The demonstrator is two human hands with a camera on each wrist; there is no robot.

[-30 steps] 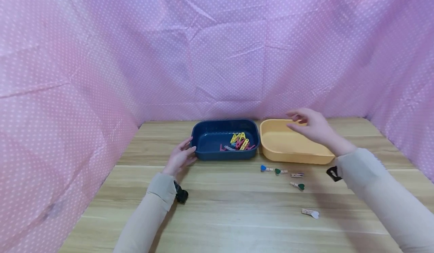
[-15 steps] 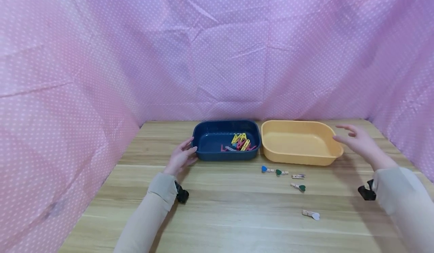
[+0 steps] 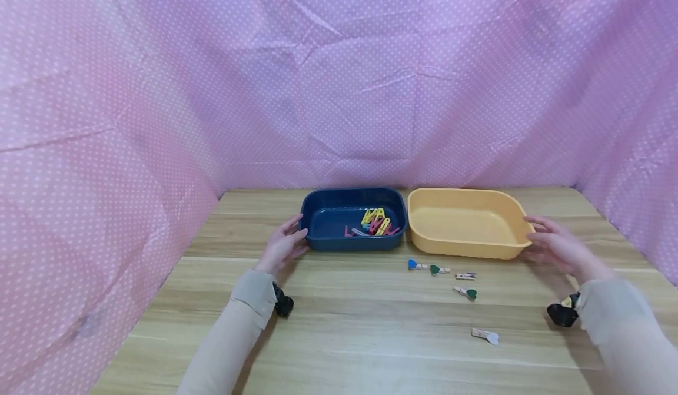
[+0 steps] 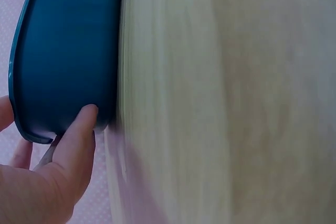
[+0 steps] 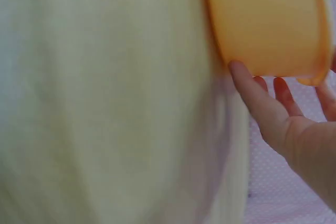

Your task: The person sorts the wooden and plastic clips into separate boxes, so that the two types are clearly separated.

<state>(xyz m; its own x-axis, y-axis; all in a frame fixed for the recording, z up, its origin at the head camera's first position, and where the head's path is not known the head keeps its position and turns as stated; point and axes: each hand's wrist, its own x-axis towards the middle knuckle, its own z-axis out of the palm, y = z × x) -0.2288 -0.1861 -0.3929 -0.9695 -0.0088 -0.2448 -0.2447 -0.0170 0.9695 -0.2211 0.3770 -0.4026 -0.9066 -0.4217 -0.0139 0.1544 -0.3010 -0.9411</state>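
Observation:
My left hand (image 3: 281, 246) rests at the left end of the dark blue bin (image 3: 355, 244); in the left wrist view its thumb (image 4: 79, 129) lies along the bin's outer wall. At the right end of the yellow bin (image 3: 466, 249), my right hand (image 3: 564, 251) touches the outside with extended fingers. The right wrist view has its thumb (image 5: 252, 93) near the bin's bottom edge. Inside the blue bin lie several plastic clothespins (image 3: 383, 226), yellow, red and pale. No objects show in the yellow bin.
Small wooden clothespins lie on the wood-grain table (image 3: 344, 336) before the bins: one with a blue heart (image 3: 412, 264), two with green hearts (image 3: 471, 294), one purplish (image 3: 466, 276), one with a white heart (image 3: 492, 338). A pink dotted curtain (image 3: 360, 100) hangs behind.
From above the yellow bin, my right hand has moved right, then down against that bin's right end. The left hand stays at the blue bin.

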